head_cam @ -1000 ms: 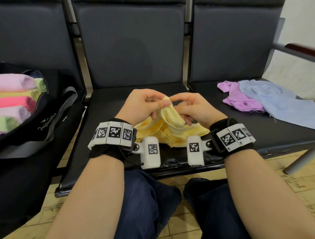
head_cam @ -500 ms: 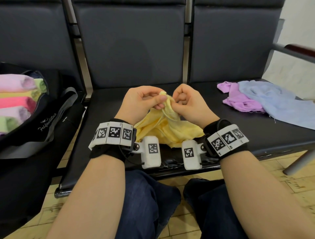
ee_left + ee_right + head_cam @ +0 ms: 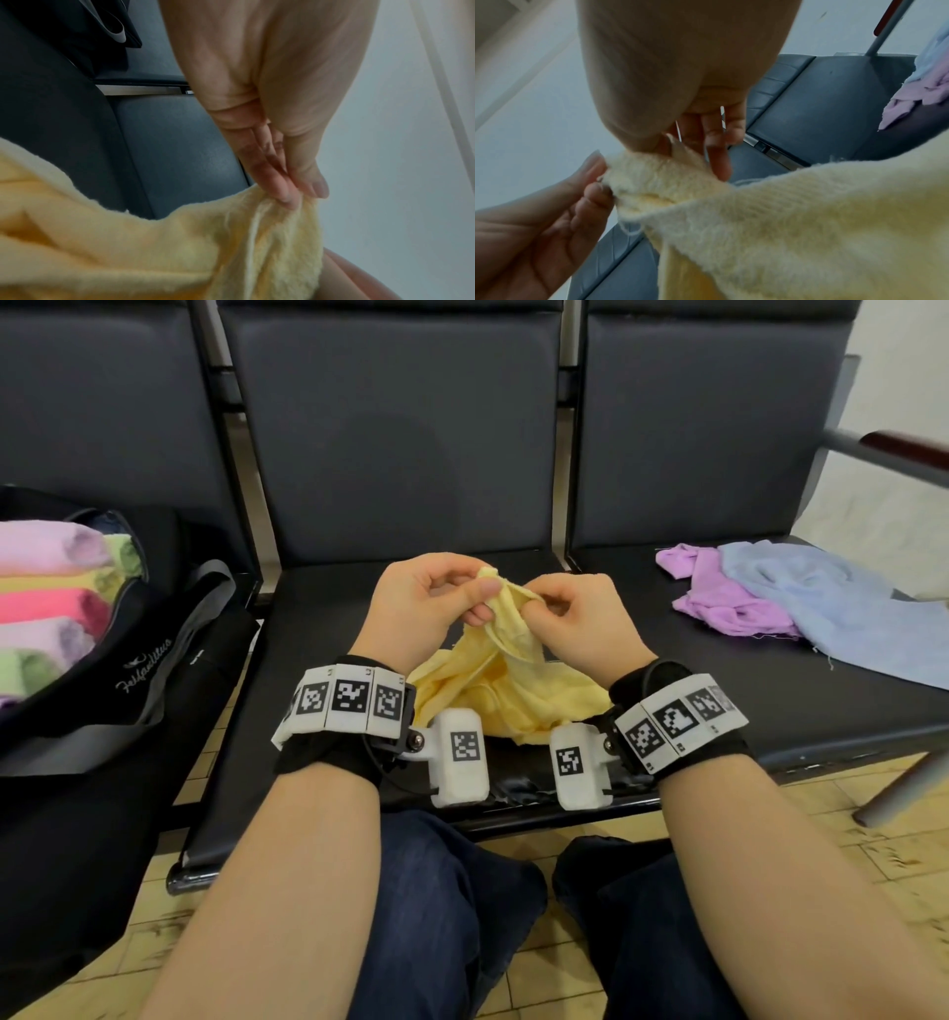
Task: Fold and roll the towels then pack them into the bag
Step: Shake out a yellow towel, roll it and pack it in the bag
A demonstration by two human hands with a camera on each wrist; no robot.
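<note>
A crumpled yellow towel [image 3: 506,690] lies on the middle seat, its top edge lifted. My left hand [image 3: 480,598] pinches that edge between thumb and fingers; the left wrist view shows the pinch [image 3: 300,196] on the yellow towel [image 3: 154,253]. My right hand [image 3: 534,608] pinches the same edge just to the right, thumb and fingers closed on the yellow towel [image 3: 782,223]. The two hands are almost touching. A black bag [image 3: 128,670] stands on the left seat with several rolled towels [image 3: 46,593] inside.
A purple towel [image 3: 719,598] and a light blue towel [image 3: 832,603] lie loose on the right seat. A metal armrest [image 3: 898,449] rises at the far right. My knees in dark jeans are below the seat's front edge [image 3: 539,814].
Both hands stayed on the yellow towel's raised edge, working along it. The right hand moved closer to the left, then shifted slightly right again; the towel's bulk stays on the seat.
</note>
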